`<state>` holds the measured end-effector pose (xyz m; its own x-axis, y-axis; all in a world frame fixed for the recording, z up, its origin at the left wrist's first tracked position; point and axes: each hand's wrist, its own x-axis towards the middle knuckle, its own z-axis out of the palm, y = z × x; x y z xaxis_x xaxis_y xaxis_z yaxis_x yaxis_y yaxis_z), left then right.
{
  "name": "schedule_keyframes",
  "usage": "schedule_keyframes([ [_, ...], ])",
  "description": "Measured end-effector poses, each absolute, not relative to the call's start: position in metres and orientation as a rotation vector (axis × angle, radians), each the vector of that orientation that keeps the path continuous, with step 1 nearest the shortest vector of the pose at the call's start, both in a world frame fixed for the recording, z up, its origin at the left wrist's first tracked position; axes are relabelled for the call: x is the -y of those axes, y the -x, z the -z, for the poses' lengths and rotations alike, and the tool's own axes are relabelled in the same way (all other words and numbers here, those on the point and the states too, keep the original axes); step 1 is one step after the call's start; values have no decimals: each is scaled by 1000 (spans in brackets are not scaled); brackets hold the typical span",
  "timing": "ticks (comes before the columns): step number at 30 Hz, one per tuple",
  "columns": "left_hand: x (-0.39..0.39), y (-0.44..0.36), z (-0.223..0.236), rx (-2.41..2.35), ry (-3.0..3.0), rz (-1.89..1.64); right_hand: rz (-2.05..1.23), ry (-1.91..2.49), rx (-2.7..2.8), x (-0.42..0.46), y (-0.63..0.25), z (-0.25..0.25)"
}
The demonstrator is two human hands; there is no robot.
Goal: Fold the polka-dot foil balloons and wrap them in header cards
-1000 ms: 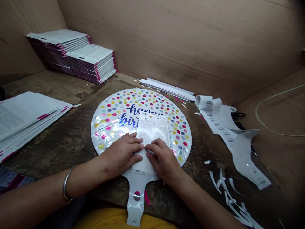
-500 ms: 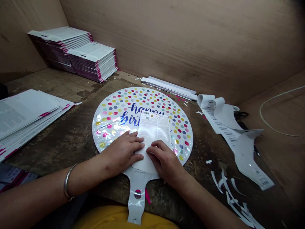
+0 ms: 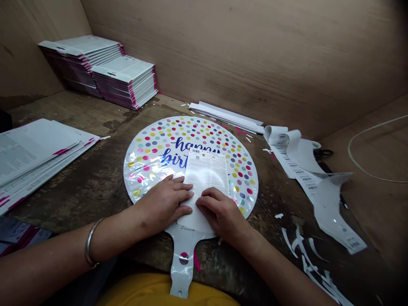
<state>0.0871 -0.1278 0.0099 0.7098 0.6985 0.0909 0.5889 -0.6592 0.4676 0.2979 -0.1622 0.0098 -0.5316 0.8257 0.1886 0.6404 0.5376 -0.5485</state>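
Note:
A round foil balloon (image 3: 191,127) with coloured dots and blue "happy birthday" lettering lies flat on the worktable, its pale neck (image 3: 183,255) pointing toward me. On top of it is a white printed card (image 3: 204,170) with a barcode and small text, covering part of the lettering. My left hand (image 3: 167,199) rests open, fingers spread, over the balloon and the card's left edge. Curled with thumb and fingertips pressed together, my right hand (image 3: 219,210) touches the lower right part of the card. Whatever may be between those fingertips is hidden.
Stacks of white packs with pink edges (image 3: 124,74) stand at the back left. More printed packs (image 3: 35,148) lie at the left. White strips (image 3: 226,117) lie along the back wall. A barcode label strip (image 3: 306,178), dark scissors (image 3: 325,154) and paper scraps (image 3: 302,250) are at the right.

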Motion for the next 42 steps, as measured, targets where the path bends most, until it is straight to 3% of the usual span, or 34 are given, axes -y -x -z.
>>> schedule_keyframes([
  [25, 125, -84, -5, -966, -2504, -393, -681, 1132, 2512, 134, -289, -23],
  [32, 125, -73, -5, -991, -2518, -357, -1552, 1468, 1814, 199, -370, -66],
  [34, 125, -71, -5, -984, -2541, -375, -1409, 1704, 1921, 221, -402, -76],
  [38, 126, -74, -7, -986, -2589, -380, -718, 1834, 2213, 239, -423, -85],
  [42, 130, -77, -6, -969, -2578, -409, -519, 1951, 1980, 219, -373, -77],
])
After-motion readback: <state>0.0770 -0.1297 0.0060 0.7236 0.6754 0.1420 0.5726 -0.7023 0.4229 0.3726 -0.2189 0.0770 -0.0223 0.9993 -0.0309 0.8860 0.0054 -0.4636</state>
